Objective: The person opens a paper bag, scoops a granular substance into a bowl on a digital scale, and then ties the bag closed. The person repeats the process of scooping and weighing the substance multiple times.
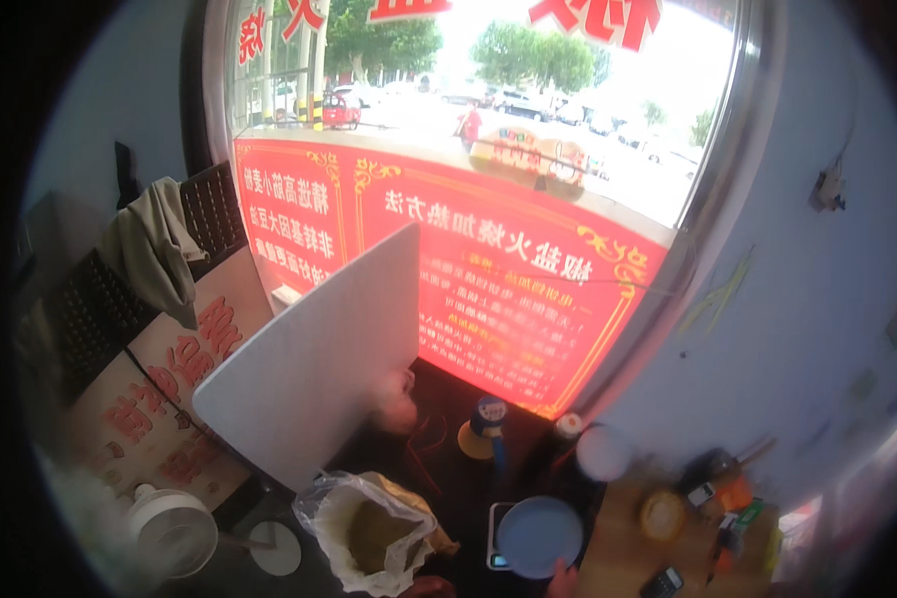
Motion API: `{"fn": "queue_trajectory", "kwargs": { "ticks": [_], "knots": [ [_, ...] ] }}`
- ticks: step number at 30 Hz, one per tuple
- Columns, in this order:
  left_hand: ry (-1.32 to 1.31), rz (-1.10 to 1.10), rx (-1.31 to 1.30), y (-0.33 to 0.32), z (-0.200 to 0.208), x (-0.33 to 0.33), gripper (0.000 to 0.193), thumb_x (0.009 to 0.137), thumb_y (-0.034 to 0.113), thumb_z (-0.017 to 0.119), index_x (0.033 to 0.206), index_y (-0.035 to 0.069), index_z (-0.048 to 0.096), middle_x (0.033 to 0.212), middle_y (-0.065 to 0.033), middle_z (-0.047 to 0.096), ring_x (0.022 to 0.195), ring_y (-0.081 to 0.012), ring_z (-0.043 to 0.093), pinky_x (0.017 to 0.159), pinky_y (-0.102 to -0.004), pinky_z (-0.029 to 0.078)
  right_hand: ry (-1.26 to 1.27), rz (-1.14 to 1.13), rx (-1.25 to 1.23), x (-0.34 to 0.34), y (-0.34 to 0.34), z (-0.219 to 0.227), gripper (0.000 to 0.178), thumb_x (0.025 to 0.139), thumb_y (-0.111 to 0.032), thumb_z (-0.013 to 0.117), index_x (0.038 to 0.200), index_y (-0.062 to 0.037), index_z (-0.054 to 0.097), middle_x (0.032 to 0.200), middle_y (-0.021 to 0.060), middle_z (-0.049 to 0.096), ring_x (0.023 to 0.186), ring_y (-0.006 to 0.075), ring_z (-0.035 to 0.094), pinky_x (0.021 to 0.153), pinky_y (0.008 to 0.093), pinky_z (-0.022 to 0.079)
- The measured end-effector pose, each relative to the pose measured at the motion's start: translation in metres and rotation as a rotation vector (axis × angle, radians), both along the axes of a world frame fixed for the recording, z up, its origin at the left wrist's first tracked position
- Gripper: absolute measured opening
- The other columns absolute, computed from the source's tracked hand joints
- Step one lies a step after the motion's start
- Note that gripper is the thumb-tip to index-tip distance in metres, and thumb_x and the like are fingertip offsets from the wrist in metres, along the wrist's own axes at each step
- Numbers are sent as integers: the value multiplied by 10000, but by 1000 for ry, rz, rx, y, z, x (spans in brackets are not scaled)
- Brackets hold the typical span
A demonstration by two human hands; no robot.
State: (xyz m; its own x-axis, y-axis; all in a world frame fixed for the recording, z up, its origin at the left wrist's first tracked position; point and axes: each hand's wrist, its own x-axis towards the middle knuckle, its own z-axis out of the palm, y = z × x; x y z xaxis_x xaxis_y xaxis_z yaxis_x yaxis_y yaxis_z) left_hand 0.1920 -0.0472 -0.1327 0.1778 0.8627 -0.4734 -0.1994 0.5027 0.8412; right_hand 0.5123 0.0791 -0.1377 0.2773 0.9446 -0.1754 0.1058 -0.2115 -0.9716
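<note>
A blue round dish [540,537] rests on a small white digital scale [498,561] near the lower edge. My right hand [563,579] is at the dish's near right rim; only a few fingers show, closed on that rim. A reddish shape [432,587] at the bottom edge, just below the open bag, looks like part of my left hand, its fingers hidden. Left of the scale stands an open sack lined with clear plastic [334,558], holding a tan, powdery-looking mass [377,533].
A large pale board [309,359] stands tilted behind the sack. A blue-and-yellow megaphone [483,429] sits on the dark tabletop. At left are a white bucket [174,538] and a round white lid [275,548]. A wooden surface [618,543] at right bears a calculator [663,583].
</note>
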Motion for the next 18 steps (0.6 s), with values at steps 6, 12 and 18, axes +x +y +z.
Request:
{"fn": "queue_trajectory", "kwargs": {
  "ticks": [6, 12, 18],
  "knots": [
    [65, -42, -74, -78, 9, -42, 546, 1057, 426, 684, 1428, 26, 663, 1344, -163, 738, 1283, -245, 674, 1139, -430, 492, 148, -97, -13, 32, 25, 53, 583, 1120, -359, 618, 1506, 70, 535, 1474, 190, 632, 1297, 297, 612, 1142, 416, 465],
    [795, -261, -88, -179, -14, -55, 550, 1019, 466, 646, 1366, 42, 693, 1341, -215, 726, 1275, -362, 682, 1100, -461, 508, 340, -320, -123, 65, 43, 43, 621, 1138, -488, 556, 1499, 17, 558, 1375, 159, 671, 1147, 260, 696, 915, 392, 595],
    [849, -270, -380, -217, -3, -56, 566, 938, 539, 657, 1213, 52, 738, 1196, -287, 738, 1158, -480, 694, 983, -543, 553, 234, -399, -244, 50, 48, 51, 599, 1126, -572, 533, 1374, -37, 633, 1185, 100, 710, 921, 176, 680, 689, 311, 544]
  ]
}}
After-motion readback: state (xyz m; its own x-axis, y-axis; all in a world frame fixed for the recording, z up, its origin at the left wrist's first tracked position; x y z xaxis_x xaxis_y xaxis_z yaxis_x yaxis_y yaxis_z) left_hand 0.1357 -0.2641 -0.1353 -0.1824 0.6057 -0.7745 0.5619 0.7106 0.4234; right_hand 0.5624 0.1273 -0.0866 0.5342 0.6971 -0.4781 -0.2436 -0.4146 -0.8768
